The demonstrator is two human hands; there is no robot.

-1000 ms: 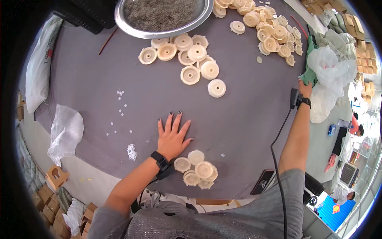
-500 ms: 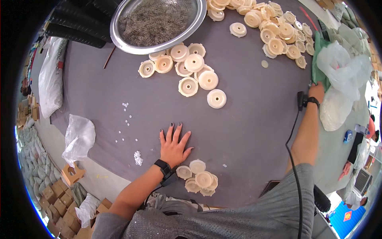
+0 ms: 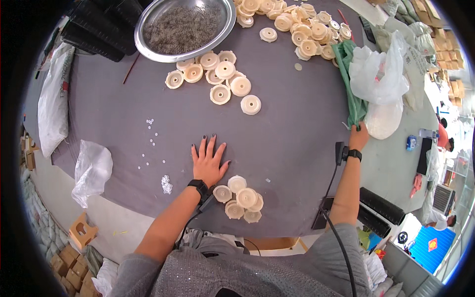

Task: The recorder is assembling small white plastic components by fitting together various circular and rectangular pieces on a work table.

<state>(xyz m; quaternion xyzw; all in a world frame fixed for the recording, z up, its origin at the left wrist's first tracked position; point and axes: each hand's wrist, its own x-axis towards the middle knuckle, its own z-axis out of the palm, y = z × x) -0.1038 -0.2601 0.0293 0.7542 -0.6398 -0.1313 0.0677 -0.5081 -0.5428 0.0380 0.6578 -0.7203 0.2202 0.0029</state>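
My left hand lies flat on the grey-covered table, fingers spread, holding nothing. Just nearer than it sits a small cluster of cream plastic discs with centre holes. At the table's right side my right hand is closed on the near end of a green cloth-like sack. That sack stretches away from me, beside a white plastic bag. The fingertips of the right hand are partly hidden in the folds.
A metal basin of small dark metal pieces stands at the far left. Cream discs lie in front of it, with a larger disc pile far right. Small white rings and a clear bag are at left.
My right hand has come nearer to me with the green sack's end, which now stretches further along the table's right side. My left hand stays flat. The whole view has shifted.
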